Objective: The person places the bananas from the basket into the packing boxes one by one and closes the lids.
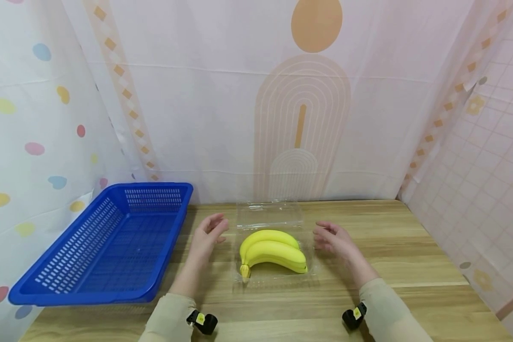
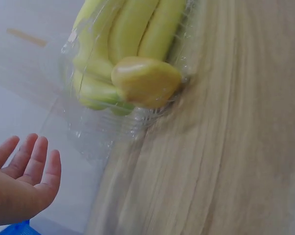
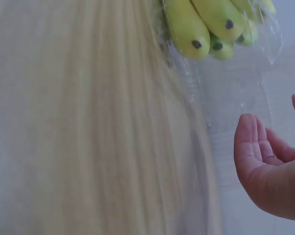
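Note:
A bunch of yellow bananas [image 1: 273,251] lies in a clear plastic clamshell box [image 1: 278,284] on the wooden table, its stem end toward the left. The box's see-through lid [image 1: 269,213] is folded back toward the curtain. To the left of the box hovers my left hand [image 1: 210,232], fingers loosely bent and holding nothing. My right hand [image 1: 332,239] is off the box's right side, also with nothing in it. Both wrist views show the bananas [image 2: 133,34] inside the plastic, with the dark banana tips [image 3: 196,41] facing my right hand and a gap between.
A large blue plastic basket [image 1: 177,247] with perforated walls stands on the left of the wooden table [image 1: 393,237]. Patterned curtains [image 1: 205,104] hang behind and at both sides. Small black cameras [image 1: 354,317] are strapped to both sleeves.

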Available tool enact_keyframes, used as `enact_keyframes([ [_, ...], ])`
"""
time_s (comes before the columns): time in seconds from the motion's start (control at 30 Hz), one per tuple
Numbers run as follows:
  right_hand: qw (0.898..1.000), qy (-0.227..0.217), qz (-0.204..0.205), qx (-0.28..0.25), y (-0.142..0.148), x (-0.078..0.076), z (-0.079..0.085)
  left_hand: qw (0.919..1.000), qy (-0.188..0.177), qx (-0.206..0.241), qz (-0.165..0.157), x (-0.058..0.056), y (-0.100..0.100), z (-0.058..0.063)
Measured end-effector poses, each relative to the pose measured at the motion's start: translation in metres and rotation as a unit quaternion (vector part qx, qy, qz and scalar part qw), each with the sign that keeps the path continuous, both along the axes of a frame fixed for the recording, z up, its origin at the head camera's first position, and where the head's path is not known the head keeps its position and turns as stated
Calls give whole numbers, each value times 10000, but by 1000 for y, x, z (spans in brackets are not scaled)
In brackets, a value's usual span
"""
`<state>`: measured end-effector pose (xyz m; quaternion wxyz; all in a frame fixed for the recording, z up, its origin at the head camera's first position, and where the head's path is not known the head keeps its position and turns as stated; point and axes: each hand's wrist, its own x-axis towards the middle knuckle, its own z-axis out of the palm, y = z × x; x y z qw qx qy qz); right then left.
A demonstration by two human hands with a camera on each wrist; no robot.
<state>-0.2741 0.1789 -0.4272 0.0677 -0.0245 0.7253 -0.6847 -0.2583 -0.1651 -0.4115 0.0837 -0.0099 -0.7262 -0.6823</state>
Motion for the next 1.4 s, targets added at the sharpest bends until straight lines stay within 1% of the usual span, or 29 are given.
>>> enact_keyframes([
  [0.07,9999,-39,46,-85,0,-3,1,9997,-137,209,14,-3,-2,-1],
  [0.17,9998,-69,82,-179,-2,-8,2,9990,-280,345,6,-7,-6,-5],
  [0.33,9992,-122,136,-361,-3,-18,4,9982,-453,390,3,-14,-8,-8],
  [0.47,9991,-123,229,-349,-3,-25,6,9969,-637,456,5,-20,-7,-8],
  [0.63,9990,-200,265,-309,-4,-33,7,9956,-839,413,-59,-27,-7,-8],
  [0.83,9989,-294,215,-294,-7,-43,3,9940,-1006,405,-159,-33,-5,-9],
  [1.07,9989,-362,183,-226,-11,-53,-2,9905,-1227,586,-207,-41,-1,-12],
  [1.4,9984,-435,107,-347,-22,-61,0,9879,-1335,715,-351,-53,3,-16],
])
